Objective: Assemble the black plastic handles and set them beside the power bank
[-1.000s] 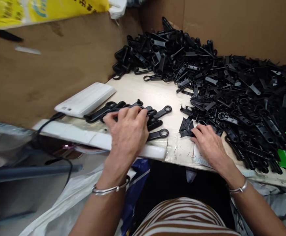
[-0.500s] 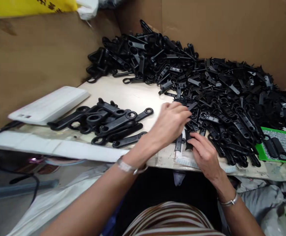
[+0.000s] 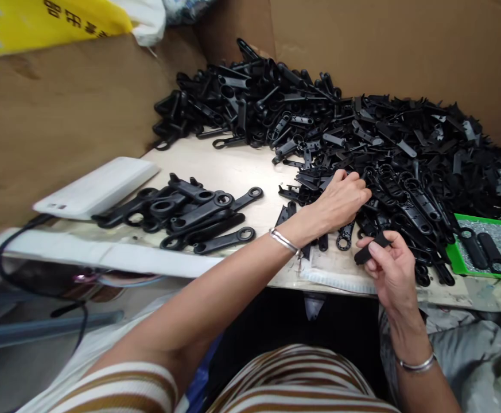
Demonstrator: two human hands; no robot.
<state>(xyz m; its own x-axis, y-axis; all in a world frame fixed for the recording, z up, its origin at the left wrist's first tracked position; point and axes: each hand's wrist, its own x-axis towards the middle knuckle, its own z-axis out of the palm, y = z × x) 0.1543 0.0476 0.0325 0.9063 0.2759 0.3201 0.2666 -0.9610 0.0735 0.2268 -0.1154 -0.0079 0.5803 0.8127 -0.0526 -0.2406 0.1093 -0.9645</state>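
Note:
My right hand (image 3: 394,267) pinches a flat black plastic piece (image 3: 373,249) near the table's front edge. My left hand (image 3: 345,198) reaches over the near side of a large heap of black plastic parts (image 3: 319,109), its fingers bent together; what they hold, if anything, is hidden. A few ring-ended black parts (image 3: 345,236) lie on the table just below my left hand. Farther left sits a smaller pile of black ring-ended handles (image 3: 198,215).
At the left lies a white box-shaped device (image 3: 97,186) with a black cable (image 3: 0,258). A green tray (image 3: 457,264) of small silvery pieces holds two black parts at the right. Cardboard walls (image 3: 388,46) stand behind the heap.
My left hand has moved right across the heap. My right hand has shifted right and lifted, with the black piece now showing in its fingers. The view has shifted slightly.

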